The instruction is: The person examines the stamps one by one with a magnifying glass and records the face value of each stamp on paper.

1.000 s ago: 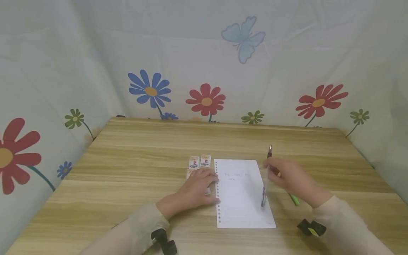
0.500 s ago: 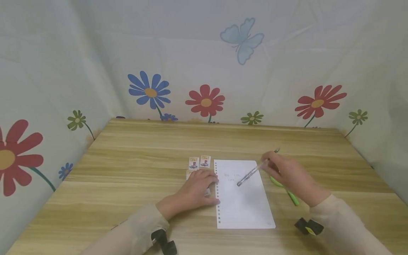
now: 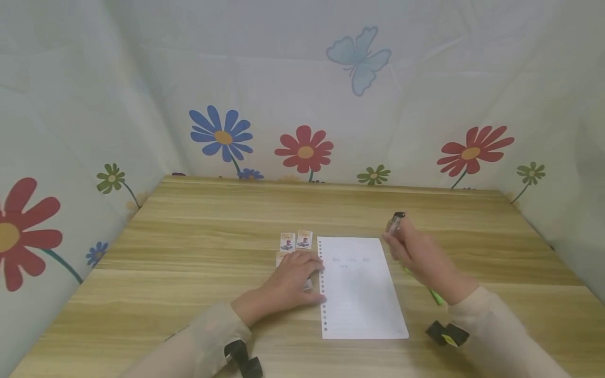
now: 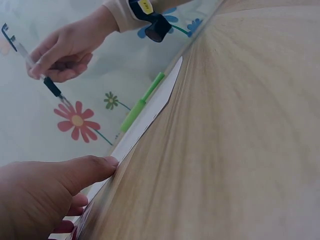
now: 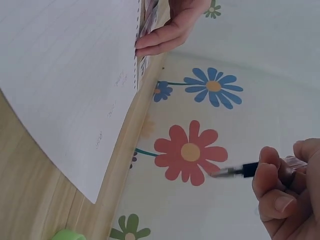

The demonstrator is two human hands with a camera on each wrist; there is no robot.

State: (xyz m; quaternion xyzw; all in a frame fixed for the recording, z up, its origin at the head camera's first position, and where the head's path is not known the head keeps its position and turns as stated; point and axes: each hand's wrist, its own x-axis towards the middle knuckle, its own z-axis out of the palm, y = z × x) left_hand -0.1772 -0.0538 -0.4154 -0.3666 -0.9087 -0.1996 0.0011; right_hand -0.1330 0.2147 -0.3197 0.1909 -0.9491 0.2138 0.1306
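Observation:
My right hand (image 3: 420, 254) grips a clear gel pen (image 3: 395, 224) in the air beyond the sheet's right edge. In the right wrist view the pen's tip and black grip (image 5: 250, 170) point away from the fingers, off the paper. My left hand (image 3: 288, 281) rests with relaxed fingers along the punched left edge of a white lined sheet (image 3: 361, 304). Its thumb (image 4: 97, 169) touches that edge in the left wrist view. A few short lines of faint handwriting (image 3: 351, 260) stand near the sheet's top. Small printed picture cards (image 3: 287, 241) lie beside and partly under the left hand.
A slim bright green tool (image 4: 142, 102) with a thicker end lies right of the sheet, partly hidden by the right hand in the head view. The wooden table (image 3: 189, 226) ends at a white cloth backdrop (image 3: 264, 68) printed with flowers and a butterfly.
The pen has swung round in my right hand: its back end pointed down over the sheet, then across the writing, and is now raised. The left hand and sheet have stayed put.

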